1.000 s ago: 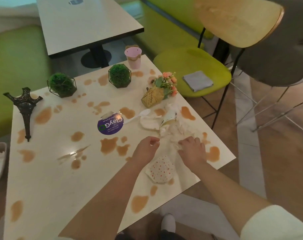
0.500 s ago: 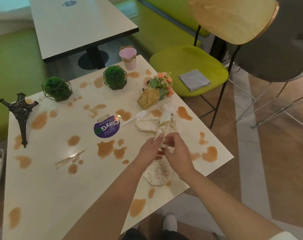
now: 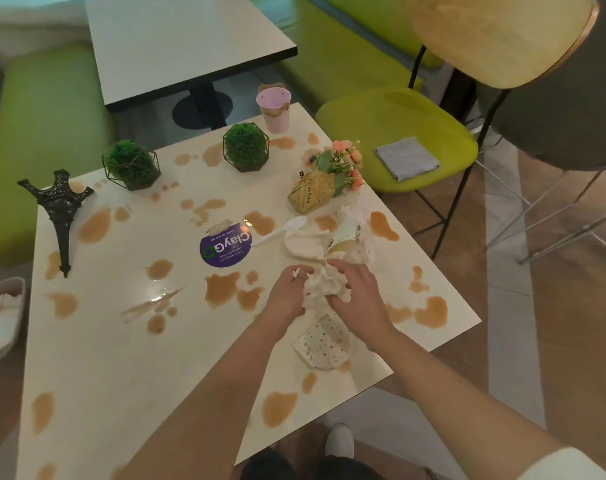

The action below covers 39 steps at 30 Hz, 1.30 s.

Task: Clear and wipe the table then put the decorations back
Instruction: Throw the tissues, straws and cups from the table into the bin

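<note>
A cream table [image 3: 97, 358] is spotted with brown spills. My left hand [image 3: 289, 294] and my right hand [image 3: 355, 289] both grip a crumpled white tissue wad [image 3: 320, 287] just above the table's right half. Behind them lie a tipped paper cup [image 3: 343, 237], more crumpled tissue [image 3: 303, 242] and a white plastic spoon [image 3: 282, 230]. A dotted napkin [image 3: 324, 342] lies under my right wrist. Decorations stand at the back: two green plant balls [image 3: 131, 164] [image 3: 246, 145], a small bouquet [image 3: 324, 180], a pink cup [image 3: 273, 109]. A dark tower figurine [image 3: 60, 211] lies at the left.
A purple round sticker [image 3: 227, 249] sits mid-table, with a clear plastic wrapper [image 3: 152, 301] to its lower left. A grey cloth [image 3: 405, 157] lies on a green chair seat [image 3: 443, 123] to the right. A bin [image 3: 0, 317] with white waste stands at the left edge. Another table [image 3: 176, 36] stands behind.
My hands came together from lying apart on the table and gathered the tissue into a wad between them, lifting it slightly. The camera shifted a little.
</note>
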{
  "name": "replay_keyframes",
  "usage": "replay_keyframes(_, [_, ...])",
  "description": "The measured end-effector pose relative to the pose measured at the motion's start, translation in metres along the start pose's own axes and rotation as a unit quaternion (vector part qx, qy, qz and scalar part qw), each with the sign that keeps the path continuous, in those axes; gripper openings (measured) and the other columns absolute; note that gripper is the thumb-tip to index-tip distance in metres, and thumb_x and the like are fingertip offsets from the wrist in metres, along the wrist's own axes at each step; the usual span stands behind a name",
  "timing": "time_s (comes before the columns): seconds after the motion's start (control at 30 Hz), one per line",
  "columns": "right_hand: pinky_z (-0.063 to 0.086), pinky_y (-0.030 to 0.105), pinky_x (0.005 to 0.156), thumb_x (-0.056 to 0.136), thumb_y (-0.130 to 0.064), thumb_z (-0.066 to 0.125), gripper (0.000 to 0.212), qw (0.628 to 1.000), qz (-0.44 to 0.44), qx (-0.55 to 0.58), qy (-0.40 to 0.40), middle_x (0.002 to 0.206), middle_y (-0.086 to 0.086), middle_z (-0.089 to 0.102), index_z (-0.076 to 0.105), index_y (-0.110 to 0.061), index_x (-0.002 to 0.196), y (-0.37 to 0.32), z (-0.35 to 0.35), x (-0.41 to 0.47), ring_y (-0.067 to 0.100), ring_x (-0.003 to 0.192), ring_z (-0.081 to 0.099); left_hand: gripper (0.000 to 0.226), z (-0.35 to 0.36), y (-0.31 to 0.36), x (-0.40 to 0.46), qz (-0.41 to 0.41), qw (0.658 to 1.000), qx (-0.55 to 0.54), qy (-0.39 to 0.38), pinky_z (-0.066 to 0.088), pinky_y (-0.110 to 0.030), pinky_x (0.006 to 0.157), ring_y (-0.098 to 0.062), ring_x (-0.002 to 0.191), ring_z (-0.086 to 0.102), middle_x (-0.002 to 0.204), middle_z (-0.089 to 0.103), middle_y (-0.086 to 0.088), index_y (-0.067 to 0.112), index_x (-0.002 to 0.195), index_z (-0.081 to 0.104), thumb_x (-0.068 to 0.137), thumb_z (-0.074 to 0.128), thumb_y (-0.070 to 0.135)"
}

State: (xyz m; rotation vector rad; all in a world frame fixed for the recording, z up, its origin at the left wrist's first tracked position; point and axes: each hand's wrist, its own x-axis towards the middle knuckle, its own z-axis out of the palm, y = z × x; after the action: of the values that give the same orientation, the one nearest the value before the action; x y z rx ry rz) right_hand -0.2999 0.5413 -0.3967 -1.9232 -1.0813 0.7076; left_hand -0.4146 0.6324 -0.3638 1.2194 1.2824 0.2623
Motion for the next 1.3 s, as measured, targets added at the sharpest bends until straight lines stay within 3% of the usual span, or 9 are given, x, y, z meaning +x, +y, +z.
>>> replay_keyframes(0.17, [0.03,0.023,0.103,0.094,-0.016,0.056,0.059,0.992,0.009,-0.125,0.002,0.144,-0.002,0.039,0.036,-0.024,0.148,0.004,0.004,0.02,0.019,0.132,0.031,0.072,-0.01,0.004,0.002,-0.031,0.999,0.011,0.008,0.045,-0.025,0.065,-0.019,0.084,0.057,0.099,0.058,-0.007,0.021,0.125,0.056,0.085,0.037,0.077])
replay_keyframes(0.3, [0.04,0.034,0.096,0.095,-0.032,0.053,0.066,0.949,0.003,-0.312,-0.05,0.134,0.007,0.04,0.024,-0.025,0.153,0.008,0.005,0.035,0.027,0.12,0.037,0.063,-0.02,0.0,0.006,-0.017,1.0,0.003,0.026,0.053,-0.024,0.075,-0.007,0.088,0.057,0.121,0.054,0.003,0.017,0.127,0.048,0.081,0.069,0.055])
replay_keyframes(0.4, [0.038,0.033,0.099,0.096,-0.026,0.051,0.051,0.938,0.016,-0.344,-0.04,0.137,0.008,0.041,0.04,-0.021,0.145,0.012,0.007,0.042,0.027,0.123,0.037,0.063,-0.025,-0.003,0.009,-0.029,0.998,-0.015,0.049,0.056,-0.027,0.081,-0.008,0.085,0.06,0.12,0.057,-0.001,0.014,0.134,0.045,0.086,0.068,0.047])
replay_keyframes(0.53, [0.041,0.03,0.091,0.098,-0.026,0.049,0.028,0.931,0.001,-0.365,-0.017,0.124,0.005,0.046,0.063,-0.018,0.121,0.015,0.009,0.041,0.023,0.111,0.042,0.048,-0.034,-0.006,0.009,-0.018,0.997,-0.049,0.057,0.052,-0.021,0.069,-0.009,0.092,0.063,0.102,0.059,0.007,0.012,0.131,0.044,0.094,0.061,0.038])
replay_keyframes(0.73, [0.035,0.024,0.088,0.085,-0.027,0.057,0.016,0.963,-0.006,-0.269,0.012,0.107,-0.002,0.04,0.068,-0.018,0.093,0.0,0.027,0.031,0.015,0.101,0.033,0.04,-0.054,-0.009,0.006,-0.037,0.992,-0.093,0.072,0.053,-0.02,0.058,-0.01,0.081,0.066,0.107,0.06,-0.002,0.012,0.132,0.042,0.097,0.056,0.023])
replay_keyframes(0.83, [0.035,0.025,0.081,0.085,-0.02,0.058,0.008,0.997,0.033,-0.058,0.049,0.106,-0.005,0.041,0.052,-0.015,0.085,-0.033,0.042,0.024,0.013,0.1,0.037,0.028,-0.068,-0.011,0.005,-0.043,0.985,-0.146,0.081,0.06,-0.03,0.063,-0.018,0.073,0.071,0.115,0.061,-0.014,0.011,0.125,0.043,0.1,0.051,0.019])
replay_keyframes(0.97, [0.052,0.042,0.071,0.09,-0.02,0.056,0.016,0.971,0.139,0.196,-0.001,0.091,0.016,0.058,0.044,-0.014,0.082,-0.076,0.06,0.03,0.022,0.075,0.064,0.013,-0.096,-0.012,0.0,-0.046,0.979,-0.161,0.116,0.057,-0.031,0.063,-0.016,0.06,0.053,0.093,0.055,-0.007,0.016,0.108,0.046,0.099,0.052,0.022])
replay_keyframes(1.13, [0.057,0.043,0.072,0.081,-0.018,0.067,0.021,0.967,0.144,0.203,-0.055,0.076,0.009,0.059,0.047,-0.011,0.078,-0.125,0.108,0.032,0.018,0.062,0.063,0.031,-0.155,-0.025,-0.008,-0.058,0.962,-0.204,0.17,0.04,-0.028,0.062,-0.014,0.064,0.043,0.082,0.049,0.0,0.021,0.111,0.046,0.097,0.043,0.048])
replay_keyframes(1.3, [0.047,0.028,0.066,0.08,-0.019,0.072,0.018,0.979,0.105,0.145,-0.095,0.079,0.004,0.063,0.055,-0.013,0.079,-0.169,0.175,0.027,0.016,0.069,0.057,0.016,-0.234,-0.043,-0.018,-0.033,0.95,-0.209,0.228,0.029,-0.017,0.043,-0.011,0.05,0.035,0.068,0.039,-0.003,0.016,0.082,0.042,0.095,0.032,0.013])
